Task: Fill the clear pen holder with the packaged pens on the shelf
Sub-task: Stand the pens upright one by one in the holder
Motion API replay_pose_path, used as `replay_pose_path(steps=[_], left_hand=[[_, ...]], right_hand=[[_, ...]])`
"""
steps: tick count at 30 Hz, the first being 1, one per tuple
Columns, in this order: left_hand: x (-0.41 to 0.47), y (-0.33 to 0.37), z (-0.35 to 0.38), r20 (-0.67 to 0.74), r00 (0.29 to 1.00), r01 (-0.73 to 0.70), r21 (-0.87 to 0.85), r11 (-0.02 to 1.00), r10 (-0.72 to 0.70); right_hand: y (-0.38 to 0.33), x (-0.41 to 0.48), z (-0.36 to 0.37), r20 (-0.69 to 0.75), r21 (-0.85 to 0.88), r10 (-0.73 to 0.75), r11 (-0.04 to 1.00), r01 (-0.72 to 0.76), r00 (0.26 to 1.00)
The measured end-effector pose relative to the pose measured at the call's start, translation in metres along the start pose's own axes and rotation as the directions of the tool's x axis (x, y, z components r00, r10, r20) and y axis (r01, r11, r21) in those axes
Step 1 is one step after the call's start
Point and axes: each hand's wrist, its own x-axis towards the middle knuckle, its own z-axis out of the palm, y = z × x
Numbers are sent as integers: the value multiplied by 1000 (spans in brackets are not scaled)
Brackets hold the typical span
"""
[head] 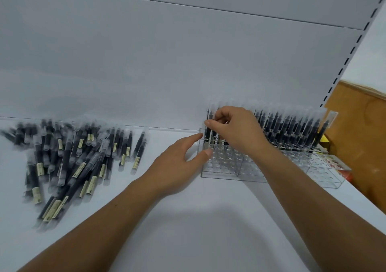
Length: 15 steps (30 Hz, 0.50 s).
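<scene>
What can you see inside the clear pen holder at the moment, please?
The clear pen holder has packaged pens standing upright along its back rows, while the front holes are empty. The right hand covers part of the back rows, so the pens there cannot be counted. The left hand steadies its left side.

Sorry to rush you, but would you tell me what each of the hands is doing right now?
Left hand: open, holding nothing, fingers at the clear pen holder left edge.
Right hand: closed, pinching a packaged pen standing in the holder's back row.
</scene>
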Motion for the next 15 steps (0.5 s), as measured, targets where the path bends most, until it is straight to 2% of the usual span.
replay_pose_path(steps=[5, 10, 15], left_hand=[[0, 0, -2, 7, 1000, -11, 22, 1000, 11], [-2, -1, -9, -39, 999, -7, 60, 998, 9], [-14, 0, -53, -196, 980, 88, 335, 938, -22]], right_hand=[[4, -6, -1, 86, -99, 34, 995, -25, 996], [-2, -15, -13, 70, -188, 42, 982, -28, 997], [-34, -25, -13, 90, -122, -33, 992, 44, 995]])
